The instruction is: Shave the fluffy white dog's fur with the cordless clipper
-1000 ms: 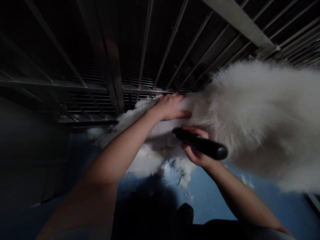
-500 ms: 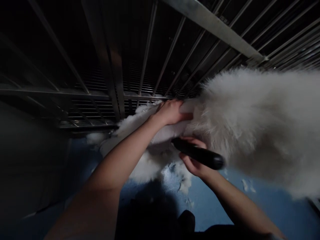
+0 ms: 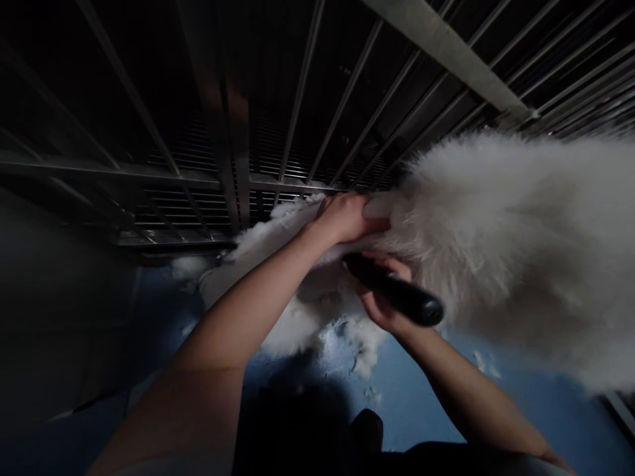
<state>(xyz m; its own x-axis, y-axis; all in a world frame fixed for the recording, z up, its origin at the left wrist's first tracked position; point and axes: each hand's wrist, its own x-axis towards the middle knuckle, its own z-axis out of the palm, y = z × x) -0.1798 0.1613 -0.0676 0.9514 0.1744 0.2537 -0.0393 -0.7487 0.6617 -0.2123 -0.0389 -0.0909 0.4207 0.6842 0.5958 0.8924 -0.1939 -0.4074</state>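
Observation:
A white, long-furred animal (image 3: 501, 218), apparently a dog, stretches from the right edge to the middle; its head is not seen. Its closely shorn part (image 3: 292, 244) lies under my arms. My left hand (image 3: 347, 217) is closed over a bare-looking part of the body close to the thick fur, thumb pointing right, the other fingers hidden on the far side. Just below it, my right hand (image 3: 380, 307) is wrapped round black hair clippers (image 3: 397, 291). Their front end points left against the shorn body; the blade cannot be made out.
Metal cage bars (image 3: 357, 92) run along the far side, right behind the animal. Cut fur tufts (image 3: 366, 344) lie on the blue floor (image 3: 411, 396). Another fur clump (image 3: 190, 268) is by the cage's foot. A dark shoe tip (image 3: 368, 430) shows below.
The clippers and my right hand have shifted slightly upward in view. My left hand keeps its hold on the animal. The whole view has moved a little.

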